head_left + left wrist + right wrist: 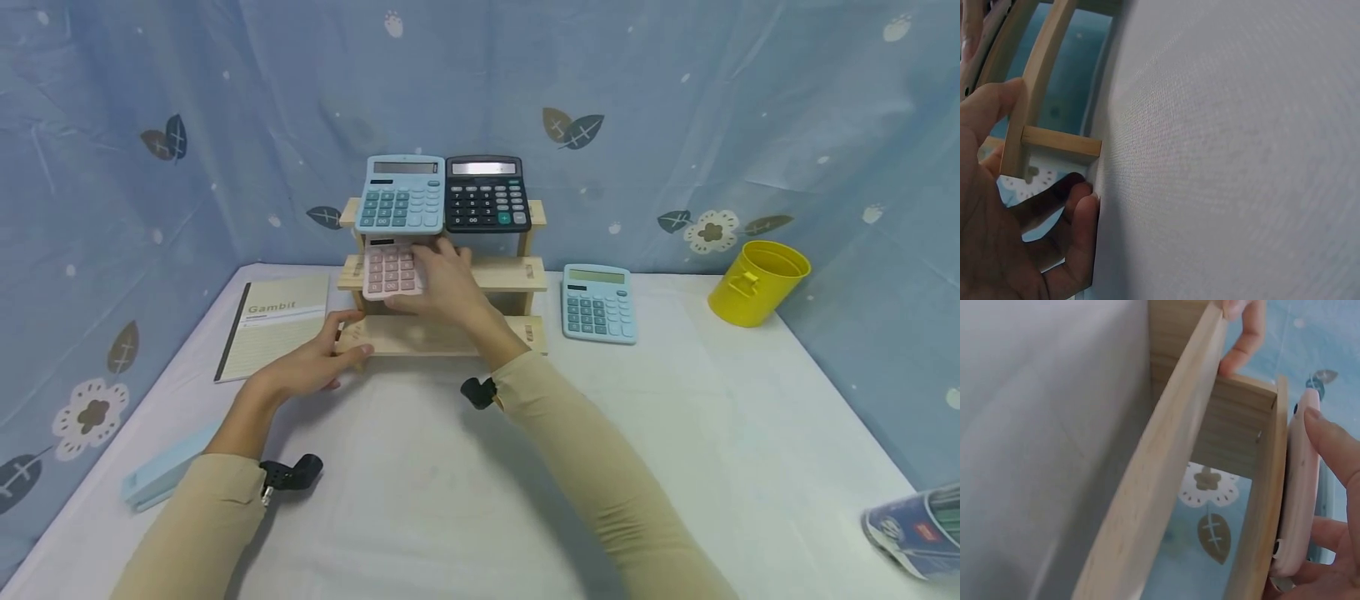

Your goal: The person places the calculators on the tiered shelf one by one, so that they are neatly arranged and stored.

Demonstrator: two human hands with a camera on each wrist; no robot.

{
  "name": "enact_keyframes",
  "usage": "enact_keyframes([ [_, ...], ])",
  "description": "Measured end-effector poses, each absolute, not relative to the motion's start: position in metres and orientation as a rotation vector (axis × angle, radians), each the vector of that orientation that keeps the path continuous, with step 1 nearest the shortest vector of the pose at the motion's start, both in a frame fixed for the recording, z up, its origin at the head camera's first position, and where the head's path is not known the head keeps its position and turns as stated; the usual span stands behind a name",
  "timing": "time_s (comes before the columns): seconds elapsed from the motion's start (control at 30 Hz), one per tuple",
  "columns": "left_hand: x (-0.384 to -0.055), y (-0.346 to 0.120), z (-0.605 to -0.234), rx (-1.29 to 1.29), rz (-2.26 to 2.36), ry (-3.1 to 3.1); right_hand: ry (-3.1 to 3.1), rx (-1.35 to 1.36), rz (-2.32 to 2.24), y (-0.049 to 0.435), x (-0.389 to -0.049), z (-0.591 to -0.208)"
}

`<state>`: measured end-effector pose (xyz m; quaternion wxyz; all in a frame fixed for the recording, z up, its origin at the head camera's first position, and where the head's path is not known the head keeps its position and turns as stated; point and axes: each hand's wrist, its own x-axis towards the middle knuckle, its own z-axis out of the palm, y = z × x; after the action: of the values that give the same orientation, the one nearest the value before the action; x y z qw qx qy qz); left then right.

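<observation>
At R hand (444, 282), pink calc. (388, 271) gripped by its edge, at mid tier of wooden rack (435, 336), L hand (318, 360) pinching rack's lowest tier end, light-blue calc. (401, 200) & black calc. (486, 197) up top above R hand, 2nd blue calc. (598, 307) off to its R.

Fingers (1084, 240) on a wooden rack (1040, 75)

Slvs (596, 458) are tan, wrist cams (303, 472) blk.
</observation>
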<state>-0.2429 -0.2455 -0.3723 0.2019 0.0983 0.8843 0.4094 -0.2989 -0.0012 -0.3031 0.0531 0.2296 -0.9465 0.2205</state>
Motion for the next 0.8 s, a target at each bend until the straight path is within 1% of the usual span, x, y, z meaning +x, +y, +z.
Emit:
enact_keyframes([
  [0.4,-0.242,-0.244,-0.372,0.265,1.129,2.479,-2.855,0.617,0.678,-0.013,-0.3,-0.311],
  [0.8,-0.245,-0.244,-0.376,0.287,1.15,2.478,-2.846,0.749,0.725,-0.001,-0.299,-0.312],
])
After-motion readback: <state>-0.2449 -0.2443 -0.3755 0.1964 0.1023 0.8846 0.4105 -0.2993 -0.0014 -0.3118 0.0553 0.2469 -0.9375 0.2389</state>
